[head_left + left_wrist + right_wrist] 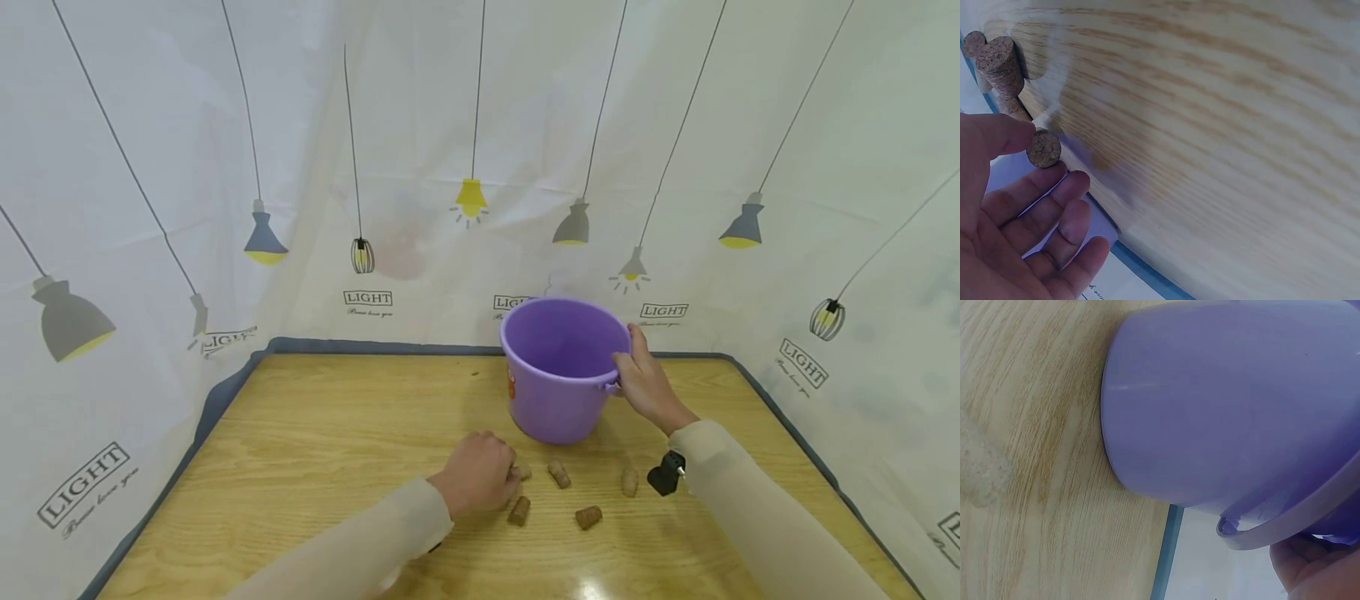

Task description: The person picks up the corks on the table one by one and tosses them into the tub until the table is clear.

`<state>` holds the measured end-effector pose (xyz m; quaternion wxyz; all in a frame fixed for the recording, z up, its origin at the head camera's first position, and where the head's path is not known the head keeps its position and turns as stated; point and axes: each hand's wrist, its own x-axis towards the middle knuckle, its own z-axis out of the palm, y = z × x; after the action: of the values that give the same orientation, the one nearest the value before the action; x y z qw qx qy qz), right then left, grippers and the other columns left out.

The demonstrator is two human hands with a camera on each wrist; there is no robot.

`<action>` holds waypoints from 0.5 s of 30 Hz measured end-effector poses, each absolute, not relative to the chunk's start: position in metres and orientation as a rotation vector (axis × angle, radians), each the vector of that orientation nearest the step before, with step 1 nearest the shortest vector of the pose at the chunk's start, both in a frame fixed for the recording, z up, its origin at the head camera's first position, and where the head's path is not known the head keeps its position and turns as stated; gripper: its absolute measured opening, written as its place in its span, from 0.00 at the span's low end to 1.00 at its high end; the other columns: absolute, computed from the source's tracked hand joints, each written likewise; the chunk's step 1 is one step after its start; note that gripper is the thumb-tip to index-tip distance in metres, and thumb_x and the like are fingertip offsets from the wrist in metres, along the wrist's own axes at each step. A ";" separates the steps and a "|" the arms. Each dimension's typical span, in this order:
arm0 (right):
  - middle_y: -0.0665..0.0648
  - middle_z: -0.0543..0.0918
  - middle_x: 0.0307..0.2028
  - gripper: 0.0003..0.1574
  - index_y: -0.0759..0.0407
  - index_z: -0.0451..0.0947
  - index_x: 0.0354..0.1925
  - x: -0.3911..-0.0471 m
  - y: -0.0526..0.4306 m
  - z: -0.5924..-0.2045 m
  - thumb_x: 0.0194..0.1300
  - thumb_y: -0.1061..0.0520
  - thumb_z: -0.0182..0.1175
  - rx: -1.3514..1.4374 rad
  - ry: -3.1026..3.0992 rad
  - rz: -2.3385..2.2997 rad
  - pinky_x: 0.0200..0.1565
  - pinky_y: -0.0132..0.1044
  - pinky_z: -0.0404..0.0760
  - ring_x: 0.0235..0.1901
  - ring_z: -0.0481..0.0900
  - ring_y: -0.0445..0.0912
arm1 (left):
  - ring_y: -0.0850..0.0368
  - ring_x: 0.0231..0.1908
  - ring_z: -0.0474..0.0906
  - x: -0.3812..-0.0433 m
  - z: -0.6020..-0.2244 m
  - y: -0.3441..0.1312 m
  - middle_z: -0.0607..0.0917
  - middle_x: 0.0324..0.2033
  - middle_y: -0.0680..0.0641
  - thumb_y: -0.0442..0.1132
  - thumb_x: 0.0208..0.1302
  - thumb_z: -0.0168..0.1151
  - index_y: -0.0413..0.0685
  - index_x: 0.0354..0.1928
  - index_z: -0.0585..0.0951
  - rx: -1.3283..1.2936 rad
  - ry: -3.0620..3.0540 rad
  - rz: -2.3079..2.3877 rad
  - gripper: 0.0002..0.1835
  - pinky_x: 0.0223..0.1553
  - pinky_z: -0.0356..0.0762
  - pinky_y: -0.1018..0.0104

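Observation:
A purple bucket [558,408] stands on the wooden table, its opening facing up and slightly toward me. My right hand [649,382] grips its rim on the right side, thumb over the edge. In the right wrist view the fingers lie beyond the bucket's handle [1291,528], which hangs along the side. In front of the bucket, my left hand [477,472] pinches a cork [1044,149] between thumb and index finger, low over the table; its other fingers are loosely bent. Close by lie more corks: a dark one [519,510], a speckled one [558,474] and another dark one [588,517].
A paler cork [629,481] lies nearer my right sleeve. Around the wooden table [337,417] runs a dark blue border, and behind it hangs a white cloth [420,125] printed with lamps. A small black device [664,474] hangs at my right wrist.

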<state>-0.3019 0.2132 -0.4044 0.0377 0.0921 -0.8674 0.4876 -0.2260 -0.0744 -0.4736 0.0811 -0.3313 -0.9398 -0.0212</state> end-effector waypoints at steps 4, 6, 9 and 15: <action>0.65 0.73 0.39 0.44 0.54 0.27 0.82 -0.302 0.213 -0.404 0.80 0.48 0.35 0.283 -2.662 1.501 0.41 0.38 0.85 0.35 0.77 0.50 | 0.60 0.27 0.75 -0.225 -0.473 -0.077 0.78 0.19 0.58 0.46 0.64 0.67 0.57 0.16 0.75 -0.989 -2.784 -0.125 0.19 0.35 0.78 0.62; 0.65 0.73 0.39 0.44 0.54 0.27 0.82 -0.302 0.214 -0.404 0.81 0.47 0.35 0.284 -2.661 1.507 0.41 0.37 0.85 0.35 0.77 0.50 | 0.60 0.27 0.76 -0.225 -0.473 -0.078 0.80 0.20 0.58 0.46 0.63 0.68 0.56 0.17 0.78 -0.989 -2.764 -0.157 0.17 0.35 0.79 0.62; 0.65 0.73 0.40 0.44 0.53 0.27 0.82 -0.302 0.214 -0.405 0.81 0.47 0.35 0.287 -2.655 1.521 0.41 0.37 0.86 0.35 0.77 0.50 | 0.60 0.28 0.77 -0.225 -0.472 -0.079 0.83 0.22 0.57 0.46 0.63 0.69 0.54 0.22 0.83 -0.989 -2.736 -0.177 0.13 0.35 0.80 0.63; 0.65 0.73 0.39 0.44 0.54 0.27 0.82 -0.303 0.214 -0.406 0.81 0.48 0.36 0.287 -2.654 1.521 0.41 0.36 0.85 0.34 0.77 0.50 | 0.61 0.27 0.75 -0.223 -0.468 -0.081 0.85 0.24 0.57 0.48 0.64 0.69 0.53 0.27 0.86 -0.987 -2.721 -0.181 0.11 0.35 0.79 0.65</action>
<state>-0.3028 0.2138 -0.4056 0.0347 0.0933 -0.8633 0.4947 -0.2229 -0.0814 -0.4677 0.1202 -0.3379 -0.9314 -0.0619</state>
